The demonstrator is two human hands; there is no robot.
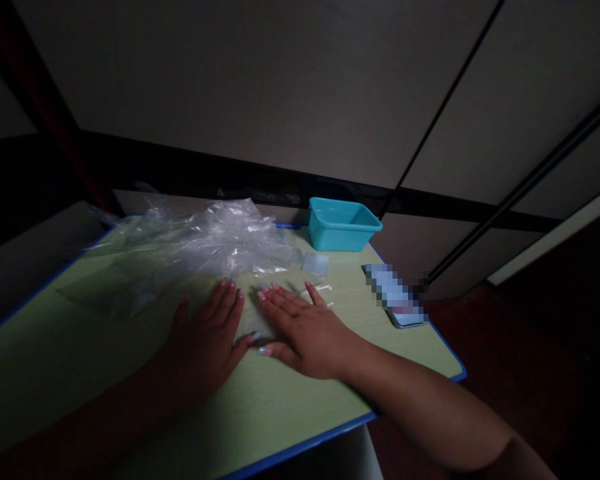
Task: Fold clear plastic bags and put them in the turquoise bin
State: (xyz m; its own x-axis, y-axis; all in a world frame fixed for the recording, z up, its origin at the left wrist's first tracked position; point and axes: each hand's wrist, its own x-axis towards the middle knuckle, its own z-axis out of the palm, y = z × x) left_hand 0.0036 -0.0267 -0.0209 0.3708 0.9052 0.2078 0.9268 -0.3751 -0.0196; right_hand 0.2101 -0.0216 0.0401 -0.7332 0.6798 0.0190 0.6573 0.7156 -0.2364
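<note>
My left hand (207,337) lies flat on the pale green table (55,353), palm down, fingers stretched forward. My right hand (303,330) lies flat beside it, fingers spread and pointing left and away. Between the two hands a small clear plastic sheet or bag (253,320) lies on the table; both hands press on it. A big crumpled heap of clear plastic bags (195,243) sits just beyond my left fingertips. A small clear square bag (315,264) lies beyond my right hand.
A teal plastic tub (343,223) stands at the table's far edge. A phone (396,295) lies near the right edge. The table has a blue rim (300,447). A wall of grey panels rises behind; the room is dim.
</note>
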